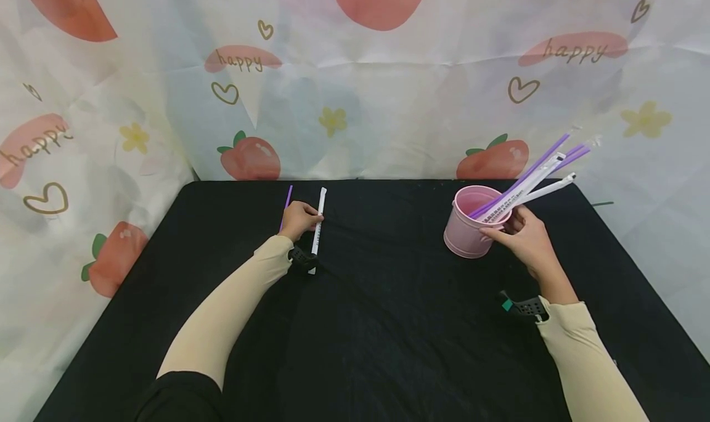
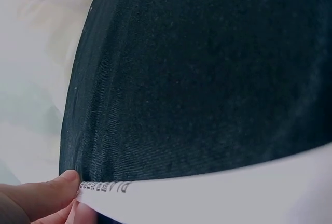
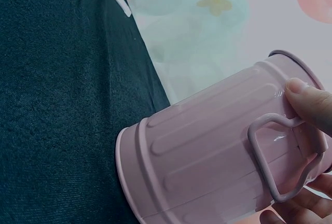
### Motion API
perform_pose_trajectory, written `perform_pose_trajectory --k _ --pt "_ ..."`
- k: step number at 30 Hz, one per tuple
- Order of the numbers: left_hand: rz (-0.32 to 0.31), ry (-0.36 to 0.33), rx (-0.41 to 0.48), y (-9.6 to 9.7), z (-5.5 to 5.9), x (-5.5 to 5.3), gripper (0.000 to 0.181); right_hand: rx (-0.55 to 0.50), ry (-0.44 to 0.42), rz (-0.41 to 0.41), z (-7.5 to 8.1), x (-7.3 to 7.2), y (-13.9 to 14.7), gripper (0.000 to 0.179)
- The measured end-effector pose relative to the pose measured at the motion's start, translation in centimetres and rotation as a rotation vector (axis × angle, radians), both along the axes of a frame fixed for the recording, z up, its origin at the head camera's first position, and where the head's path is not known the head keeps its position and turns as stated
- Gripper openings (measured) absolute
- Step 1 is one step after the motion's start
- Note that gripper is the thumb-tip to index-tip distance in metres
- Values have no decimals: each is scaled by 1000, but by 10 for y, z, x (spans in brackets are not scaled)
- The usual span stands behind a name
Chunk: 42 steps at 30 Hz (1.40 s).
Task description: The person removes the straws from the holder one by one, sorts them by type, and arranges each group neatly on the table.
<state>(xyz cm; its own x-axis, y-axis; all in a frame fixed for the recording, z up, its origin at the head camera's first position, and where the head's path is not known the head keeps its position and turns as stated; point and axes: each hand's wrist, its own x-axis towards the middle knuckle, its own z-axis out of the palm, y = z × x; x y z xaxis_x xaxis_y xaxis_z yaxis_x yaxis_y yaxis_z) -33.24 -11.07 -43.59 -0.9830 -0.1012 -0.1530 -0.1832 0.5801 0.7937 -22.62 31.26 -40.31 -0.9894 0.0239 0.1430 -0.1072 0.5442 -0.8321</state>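
Observation:
At the table's left side, my left hand (image 1: pixel 299 220) pinches a white paper-wrapped straw (image 1: pixel 316 244) between thumb and fingers. The left wrist view shows the wrapper (image 2: pixel 223 195) close up, with printed letters near the thumb (image 2: pixel 65 180). A purple straw (image 1: pixel 289 196) lies just left of that hand, partly hidden by it. On the right, my right hand (image 1: pixel 529 240) grips the rim of a pink metal bucket (image 1: pixel 465 234), thumb near its side handle (image 3: pixel 267 175). Purple straws (image 1: pixel 540 158) and white wrapped straws (image 1: pixel 518 193) lean out of the bucket toward the right.
A black cloth (image 1: pixel 377 323) covers the table. Behind it and along the left hangs a pale curtain (image 1: pixel 399 120) printed with fruit, hearts and flowers. The bucket stands near the table's far right edge.

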Motion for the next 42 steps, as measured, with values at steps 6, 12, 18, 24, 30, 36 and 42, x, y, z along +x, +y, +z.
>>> perform_pose_trajectory --k 6,12,18,24,30,36,42 --pt "8 6 76 -1 -2 0 21 -15 23 4 0 -1 0 68" --pt "12 -1 133 -2 -2 2 23 -34 39 10 -2 -1 -1 65" --pt "-14 -4 127 -6 1 7 25 -6 21 4 -1 0 0 68" --pt "-38 -6 126 -13 5 9 30 -8 23 3 0 1 -1 67" --pt "-55 0 150 -21 12 10 33 -30 37 8 0 2 -1 65" --pt "-115 91 180 -20 23 11 36 -22 30 7 0 2 -1 66" --pt "-178 219 282 -11 34 12 36 -11 29 3 1 2 -2 67"
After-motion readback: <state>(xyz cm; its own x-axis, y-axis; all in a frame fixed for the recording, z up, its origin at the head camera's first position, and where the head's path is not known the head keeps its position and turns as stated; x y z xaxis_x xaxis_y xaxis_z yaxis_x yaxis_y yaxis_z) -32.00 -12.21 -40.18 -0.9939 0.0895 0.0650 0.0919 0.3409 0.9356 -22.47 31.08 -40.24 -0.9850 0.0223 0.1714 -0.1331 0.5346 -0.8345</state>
